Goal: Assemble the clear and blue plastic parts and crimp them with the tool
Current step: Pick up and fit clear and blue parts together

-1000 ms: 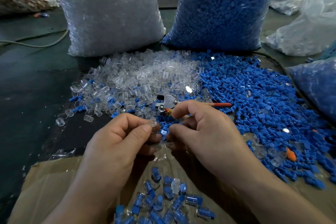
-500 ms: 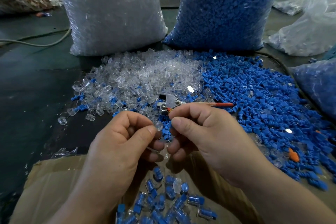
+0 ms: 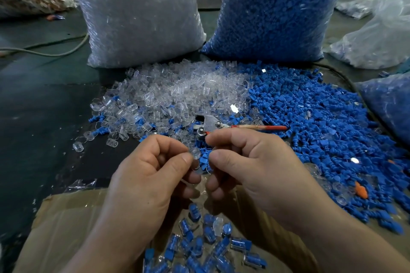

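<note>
My left hand (image 3: 150,175) pinches a small clear plastic part (image 3: 195,153) between thumb and forefinger. My right hand (image 3: 250,166) faces it, its thumb and forefinger pinched on a blue part (image 3: 203,159) that shows only as a blue edge between the two hands. The crimping tool (image 3: 208,126), metal-headed with a red handle, lies on the table just beyond my right knuckles, with neither hand on it. A pile of clear parts (image 3: 177,95) lies behind the hands, and a pile of blue parts (image 3: 321,122) lies to the right.
Several assembled clear-and-blue pieces (image 3: 199,246) lie in an open cardboard box (image 3: 55,228) under my wrists. A big bag of clear parts (image 3: 137,17) and one of blue parts (image 3: 273,11) stand behind the piles. Another blue bag (image 3: 390,104) sits at the right edge, and a cable (image 3: 55,52) runs at left.
My hands have drawn closer together and risen slightly. My right thumb and forefinger have closed over the blue part, which showed more clearly a second ago.
</note>
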